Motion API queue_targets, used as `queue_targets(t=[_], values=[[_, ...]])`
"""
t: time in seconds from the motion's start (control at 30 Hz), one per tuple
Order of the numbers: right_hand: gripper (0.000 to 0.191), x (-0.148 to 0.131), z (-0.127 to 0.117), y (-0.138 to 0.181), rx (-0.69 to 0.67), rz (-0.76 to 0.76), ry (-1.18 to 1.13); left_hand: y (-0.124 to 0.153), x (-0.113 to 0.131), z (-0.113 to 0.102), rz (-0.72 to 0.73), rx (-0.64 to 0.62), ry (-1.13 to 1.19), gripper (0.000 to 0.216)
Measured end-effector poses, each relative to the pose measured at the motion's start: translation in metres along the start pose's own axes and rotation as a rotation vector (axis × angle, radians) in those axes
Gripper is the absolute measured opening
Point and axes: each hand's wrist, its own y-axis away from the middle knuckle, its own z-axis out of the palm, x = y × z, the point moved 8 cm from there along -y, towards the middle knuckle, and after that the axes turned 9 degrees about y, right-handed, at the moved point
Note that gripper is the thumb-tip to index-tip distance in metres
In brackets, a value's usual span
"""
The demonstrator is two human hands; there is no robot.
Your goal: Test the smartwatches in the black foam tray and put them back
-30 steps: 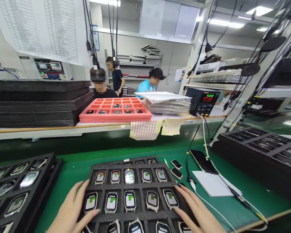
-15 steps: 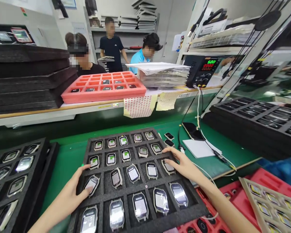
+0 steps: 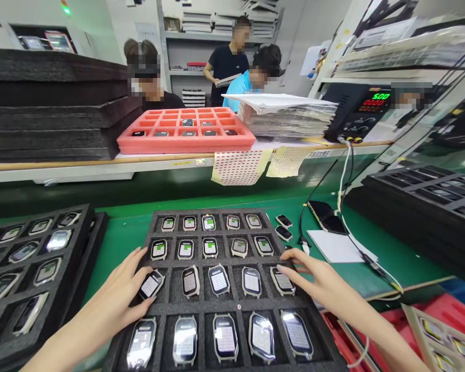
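Observation:
A black foam tray (image 3: 239, 307) lies on the green bench, with rectangular smartwatches in rows in its compartments. Several screens are lit. My left hand (image 3: 116, 294) is at the tray's left edge, fingers apart; its thumb and index finger lie around a tilted watch (image 3: 152, 284). At the opposite edge, my right hand (image 3: 313, 274) spreads its fingers over the rim, with the thumb by the watch (image 3: 283, 281) in the rightmost column. Neither hand lifts anything. Whether the fingertips press on the foam or on these watches is hard to tell.
Another watch tray (image 3: 73, 268) stands left. Two small watches (image 3: 284, 233), a phone (image 3: 327, 217) and a white pad (image 3: 339, 245) lie right. A shelf holds stacked black foam (image 3: 54, 113), a red tray (image 3: 186, 144) and a power supply (image 3: 356, 113). Co-workers are beyond.
The view has swung, so most things sit further right. My left thumb has come off the watch screen to its lower edge. The standing person behind is now nearer the co-worker in blue.

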Motion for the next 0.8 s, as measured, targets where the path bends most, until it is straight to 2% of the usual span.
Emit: queue_targets(t=[0.07,0.13,0.23,0.37,0.43,0.53,0.67,0.73,0.8], values=[[0.031,-0.013,-0.009,-0.008,0.137,-0.023,0.067,-0.004,0.001,0.001,0.016,-0.018,-0.014,0.029],[0.030,-0.034,-0.011,-0.021,0.226,-0.118,0.154,-0.008,0.004,0.000,0.017,-0.038,-0.033,0.027],[0.029,-0.059,-0.002,-0.047,0.228,-0.237,0.247,-0.016,0.010,-0.003,-0.030,-0.075,-0.103,0.025],[0.025,-0.073,0.011,-0.067,0.142,-0.306,0.274,-0.022,0.019,-0.005,-0.045,-0.102,-0.137,0.021],[0.021,-0.072,0.008,-0.063,0.122,-0.312,0.247,-0.021,0.018,-0.006,-0.035,-0.073,-0.076,0.017],[0.016,-0.061,-0.007,-0.040,0.105,-0.316,0.205,-0.018,0.008,-0.011,-0.060,0.032,0.066,0.017],[0.016,-0.038,-0.019,-0.004,-0.045,-0.281,0.220,-0.021,-0.009,-0.016,-0.211,0.138,0.395,0.028],[0.022,-0.029,-0.021,0.007,-0.096,-0.249,0.227,-0.028,-0.006,-0.020,-0.276,0.184,0.610,0.035],[0.030,-0.023,-0.020,0.009,-0.112,-0.237,0.247,-0.040,0.008,-0.025,-0.283,0.229,0.825,0.042]])
